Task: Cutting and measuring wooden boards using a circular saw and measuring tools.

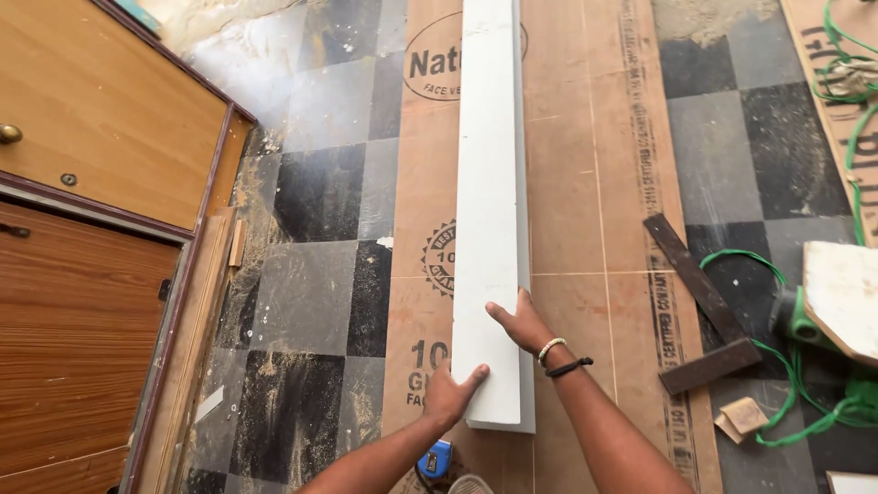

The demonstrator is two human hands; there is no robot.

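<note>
A long white board (489, 201) lies lengthwise on a brown plywood sheet (567, 183) on the floor. My left hand (450, 393) grips the board's near left edge, thumb across its white face. My right hand (521, 322) presses on the board's right edge a little farther up, with a bead bracelet and a black band on that wrist. A second white strip shows under the board along its right side.
A blue tape measure (436, 460) lies by my left forearm. A dark metal square (700, 306) rests at the plywood's right edge. Green cable (805, 402) loops round a power tool and a white offcut (843, 295). Wooden doors (82, 229) stand at left; sawdust covers the checkered floor.
</note>
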